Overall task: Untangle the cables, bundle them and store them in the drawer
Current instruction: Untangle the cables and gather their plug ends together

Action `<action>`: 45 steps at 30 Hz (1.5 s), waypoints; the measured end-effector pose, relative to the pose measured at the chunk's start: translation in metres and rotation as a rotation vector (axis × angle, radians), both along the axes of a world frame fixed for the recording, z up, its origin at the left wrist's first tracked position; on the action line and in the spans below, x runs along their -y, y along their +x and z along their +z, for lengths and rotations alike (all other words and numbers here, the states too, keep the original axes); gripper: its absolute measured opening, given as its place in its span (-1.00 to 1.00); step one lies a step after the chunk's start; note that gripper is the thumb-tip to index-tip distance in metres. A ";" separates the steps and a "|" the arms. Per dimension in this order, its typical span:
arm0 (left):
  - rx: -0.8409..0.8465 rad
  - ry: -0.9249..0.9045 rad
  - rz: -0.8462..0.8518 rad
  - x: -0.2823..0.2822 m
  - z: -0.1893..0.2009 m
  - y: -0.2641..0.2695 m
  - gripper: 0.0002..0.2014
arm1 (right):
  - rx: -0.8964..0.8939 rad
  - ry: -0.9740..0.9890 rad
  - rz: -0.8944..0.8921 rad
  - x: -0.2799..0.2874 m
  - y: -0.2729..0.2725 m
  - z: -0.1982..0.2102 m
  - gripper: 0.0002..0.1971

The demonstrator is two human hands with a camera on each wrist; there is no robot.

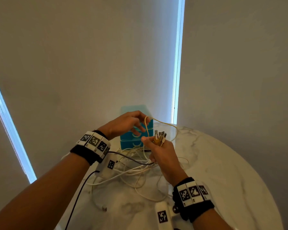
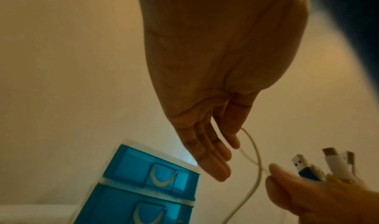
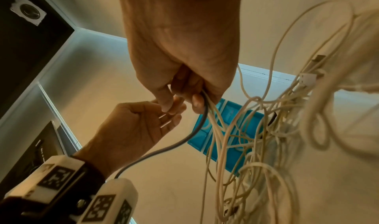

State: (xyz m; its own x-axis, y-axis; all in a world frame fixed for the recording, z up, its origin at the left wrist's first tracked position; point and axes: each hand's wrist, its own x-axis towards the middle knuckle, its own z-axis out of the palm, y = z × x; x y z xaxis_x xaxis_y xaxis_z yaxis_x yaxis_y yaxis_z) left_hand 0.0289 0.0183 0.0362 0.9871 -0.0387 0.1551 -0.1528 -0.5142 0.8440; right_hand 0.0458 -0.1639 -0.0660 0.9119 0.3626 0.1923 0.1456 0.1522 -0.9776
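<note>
The cables (image 1: 136,165) are lying mostly as a loose tangle of white loops on the marble table (image 1: 231,171), hanging down from the hands, so the untangling is, I judge, only partly done and no bundle is tied yet.

Starting at the left, the left hand (image 1: 123,124) is being held above the heap, its fingers (image 2: 215,161) lying straight and close together in the left wrist view. A single cream cable (image 1: 146,128) is looping up by the thumb and forefinger. The head view suggests a light pinch on it, but the contact is hidden, so I cannot tell for certain. Lifting one strand clear is probably meant to show where it crosses the others.

Behind the hands, the blue drawer unit (image 1: 131,143) is standing at the table's far edge, its drawers (image 2: 156,169) closed, waiting for the bundle.

Further right, the right hand (image 1: 163,155) is gripping a cluster of cable ends, its fingers curled tight around the cords, with the USB plugs (image 1: 160,135) sticking up from the fist. Gathering the ends together likely keeps them aligned for coiling. A grey cable (image 3: 184,140) is also passing through that grip.
</note>
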 end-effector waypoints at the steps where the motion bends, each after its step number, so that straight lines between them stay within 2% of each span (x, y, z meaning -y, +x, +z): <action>1: -0.046 -0.013 -0.002 -0.003 -0.003 0.002 -0.64 | 0.005 -0.003 0.000 -0.001 0.000 -0.001 -0.80; 4: -0.075 -0.158 -0.045 -0.004 -0.010 0.002 -0.66 | -0.014 0.005 0.007 -0.001 0.000 -0.003 -0.77; 6: -0.009 -0.230 -0.009 -0.001 -0.010 -0.002 -0.56 | -0.042 0.032 0.005 -0.001 0.001 -0.004 -0.77; 8: 0.106 -0.214 0.082 -0.002 -0.010 -0.004 -0.56 | -0.101 0.124 0.001 -0.001 0.002 -0.005 -0.80; 10: 0.181 -0.103 0.105 -0.002 -0.013 -0.008 -0.64 | -0.203 0.276 -0.013 -0.002 0.004 -0.006 -0.67; 13: 0.125 0.131 -0.058 0.001 -0.016 -0.016 -0.71 | -0.364 0.494 -0.011 0.001 0.010 -0.006 -0.36; 16: -0.004 0.434 -0.222 0.000 -0.025 -0.018 -0.72 | -0.377 0.550 -0.025 0.004 0.015 -0.009 -0.43; 19: -0.112 0.632 -0.186 -0.005 -0.032 -0.016 -0.65 | -0.331 0.468 -0.091 0.000 0.015 -0.012 -0.57; 21: -0.130 0.574 -0.104 -0.008 -0.029 -0.014 -0.61 | -0.265 0.378 -0.075 -0.001 0.012 -0.011 -0.59; 24: -0.101 0.262 -0.013 -0.008 -0.019 -0.013 -0.56 | -0.092 0.119 0.032 -0.002 0.005 -0.011 -0.54; 25: -0.087 0.208 0.005 -0.008 -0.016 -0.014 -0.52 | -0.034 0.028 0.061 -0.003 0.001 -0.010 -0.54; 29: -0.162 0.243 0.044 0.005 -0.009 -0.016 -0.18 | 0.151 -0.212 0.129 -0.008 -0.011 -0.004 -0.56; 31: -0.180 0.237 0.014 0.014 -0.007 -0.016 -0.22 | 0.192 -0.303 0.176 -0.008 -0.014 -0.002 -0.59; 33: -0.131 0.262 -0.025 0.020 -0.006 -0.015 -0.41 | 0.204 -0.370 0.197 -0.007 -0.015 -0.002 -0.59; 35: -0.021 0.256 -0.030 0.021 -0.009 -0.009 -0.58 | 0.182 -0.358 0.194 -0.005 -0.015 -0.002 -0.60; 36: 0.051 0.196 0.009 0.021 -0.009 -0.008 -0.65 | 0.175 -0.337 0.191 -0.004 -0.015 -0.002 -0.60; 39: 0.278 -0.160 0.204 0.014 -0.003 -0.007 -0.71 | 0.109 -0.219 0.200 0.001 -0.013 -0.002 -0.61; 41: 0.374 -0.282 0.253 0.005 0.004 -0.009 -0.73 | -0.011 -0.038 0.198 0.003 -0.007 -0.005 -0.51; 43: 0.363 -0.215 0.223 -0.002 0.006 -0.015 -0.78 | -0.167 0.213 0.180 0.003 0.002 -0.006 -0.40; 45: 0.274 -0.084 0.118 0.000 0.004 -0.023 -0.81 | -0.292 0.408 0.167 0.004 0.011 -0.007 -0.36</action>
